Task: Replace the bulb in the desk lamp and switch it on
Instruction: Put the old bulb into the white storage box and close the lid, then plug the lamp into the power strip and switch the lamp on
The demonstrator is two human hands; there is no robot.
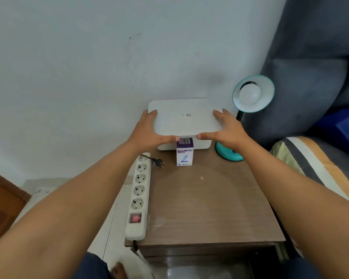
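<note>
A teal desk lamp [253, 93] stands at the far right of the brown bedside table [210, 202], its shade tilted toward me with a white bulb [249, 93] screwed in. Its teal base [228, 154] sits behind my right wrist. A small purple-and-white bulb carton [184, 152] stands upright in front of a white box [186, 147]. My left hand [149, 131] and my right hand [226, 127] grip the two sides of the white box lid [185, 117], held just above the box. The lamp's black plug [159, 161] lies loose on the table.
A white power strip [138, 196] with several sockets and a red lit switch lies along the table's left edge. A grey sofa or headboard [310, 67] and striped bedding [318, 162] are on the right. The white wall is close behind the box.
</note>
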